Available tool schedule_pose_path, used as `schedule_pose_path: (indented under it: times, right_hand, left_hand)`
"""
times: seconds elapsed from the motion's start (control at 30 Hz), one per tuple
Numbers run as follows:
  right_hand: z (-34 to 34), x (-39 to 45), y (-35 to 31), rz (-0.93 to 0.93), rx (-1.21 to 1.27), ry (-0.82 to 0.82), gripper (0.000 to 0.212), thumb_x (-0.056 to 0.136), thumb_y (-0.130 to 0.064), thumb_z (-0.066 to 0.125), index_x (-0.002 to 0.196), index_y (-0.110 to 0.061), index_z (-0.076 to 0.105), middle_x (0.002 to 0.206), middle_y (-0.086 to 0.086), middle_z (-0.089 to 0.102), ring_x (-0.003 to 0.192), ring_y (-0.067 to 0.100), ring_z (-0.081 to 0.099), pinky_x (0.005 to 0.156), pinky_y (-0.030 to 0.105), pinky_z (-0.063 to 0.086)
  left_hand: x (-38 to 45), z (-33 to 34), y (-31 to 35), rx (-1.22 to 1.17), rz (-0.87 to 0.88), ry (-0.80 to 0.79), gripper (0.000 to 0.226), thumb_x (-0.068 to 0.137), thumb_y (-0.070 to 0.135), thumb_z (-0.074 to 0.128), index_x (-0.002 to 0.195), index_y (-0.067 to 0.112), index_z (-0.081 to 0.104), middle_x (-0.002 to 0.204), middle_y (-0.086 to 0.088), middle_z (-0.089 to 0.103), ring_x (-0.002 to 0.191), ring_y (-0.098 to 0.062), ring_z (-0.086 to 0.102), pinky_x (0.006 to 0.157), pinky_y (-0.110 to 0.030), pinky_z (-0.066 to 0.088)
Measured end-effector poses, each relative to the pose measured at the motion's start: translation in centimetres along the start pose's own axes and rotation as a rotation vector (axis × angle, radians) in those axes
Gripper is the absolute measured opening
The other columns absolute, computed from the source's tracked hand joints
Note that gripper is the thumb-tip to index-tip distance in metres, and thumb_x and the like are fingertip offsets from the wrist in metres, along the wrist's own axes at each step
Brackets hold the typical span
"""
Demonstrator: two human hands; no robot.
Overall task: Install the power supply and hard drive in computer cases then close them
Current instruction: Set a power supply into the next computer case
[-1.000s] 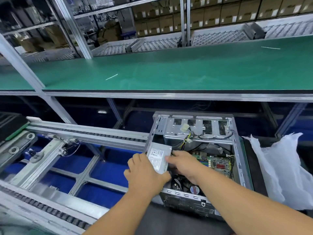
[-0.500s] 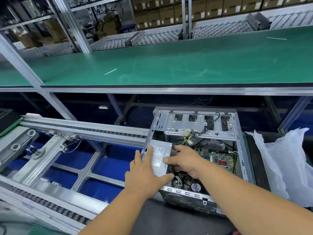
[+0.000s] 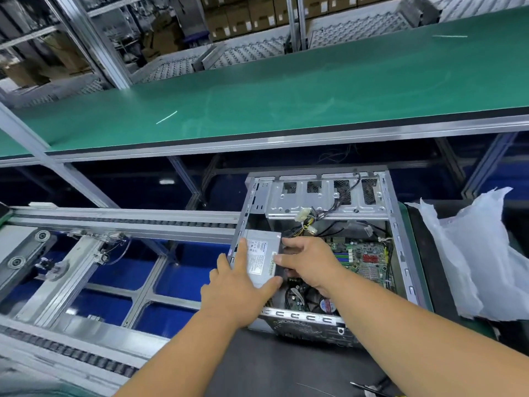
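The case [image 3: 400, 253] is lying open on its side on the near conveyor, side panel off. The supply [image 3: 262, 257] is sitting in the case's left near corner, against the left wall, label facing up. The left hand [image 3: 237, 290] is lying on the supply's near left part with fingers straight and spread, thumb reaching along its near right edge; it is pressing, not gripping. The right hand [image 3: 309, 265] is holding the supply's right edge, fingers curled over that side and thumb on the label's right margin. The board [image 3: 360, 259] is showing on the case floor to the right of the hands. A loose bundle of cables [image 3: 307, 222] is hanging from the drive cage [image 3: 320, 196] at the far end. A white bag [image 3: 472, 259] is lying just right of the case. The green bench [image 3: 286, 90] is running across beyond.
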State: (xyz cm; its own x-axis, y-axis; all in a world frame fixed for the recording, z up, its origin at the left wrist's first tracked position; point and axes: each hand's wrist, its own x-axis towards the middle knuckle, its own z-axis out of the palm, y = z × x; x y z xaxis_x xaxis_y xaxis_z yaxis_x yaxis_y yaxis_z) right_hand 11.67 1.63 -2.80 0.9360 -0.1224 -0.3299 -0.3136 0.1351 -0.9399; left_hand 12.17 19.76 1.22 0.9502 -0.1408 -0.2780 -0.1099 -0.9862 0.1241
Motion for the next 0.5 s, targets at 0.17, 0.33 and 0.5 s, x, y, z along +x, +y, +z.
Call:
schedule_pose_path:
  times: [0.17, 0.33, 0.5]
  right_hand:
    - [-0.2, 0.1, 0.2, 0.045, -0.012, 0.030, 0.054, 0.091, 0.001, 0.073, 0.140, -0.016, 0.059, 0.113, 0.001, 0.070, 0.099, 0.018, 0.071, 0.072, 0.031, 0.064]
    - [0.1, 0.2, 0.1, -0.053, -0.171, 0.048, 0.067, 0.086, -0.015, 0.081, 0.145, -0.027, 0.052, 0.123, -0.011, 0.063, 0.098, 0.018, 0.071, 0.076, 0.038, 0.064]
    - [0.4, 0.2, 0.3, -0.100, -0.291, -0.035, 0.101, 0.074, -0.041, 0.091, 0.158, -0.030, 0.035, 0.139, -0.017, 0.054, 0.107, 0.007, 0.068, 0.087, 0.025, 0.056]
  left_hand:
    - [0.7, -0.6, -1.5, -0.224, 0.049, -0.041, 0.067, 0.099, 0.064, 0.029, 0.155, 0.057, -0.006, 0.153, 0.000, 0.030, 0.119, -0.026, 0.053, 0.099, -0.050, 0.048]
    - [0.6, -0.7, -2.2, -0.523, 0.066, 0.001, 0.054, 0.104, 0.047, 0.037, 0.151, 0.064, 0.016, 0.140, 0.013, 0.041, 0.100, -0.012, 0.062, 0.092, -0.045, 0.054]
    - [0.3, -0.4, -2.1, -0.485, 0.089, 0.065, 0.049, 0.107, 0.045, 0.028, 0.150, 0.065, 0.015, 0.139, 0.019, 0.042, 0.096, -0.002, 0.058, 0.084, -0.038, 0.052]
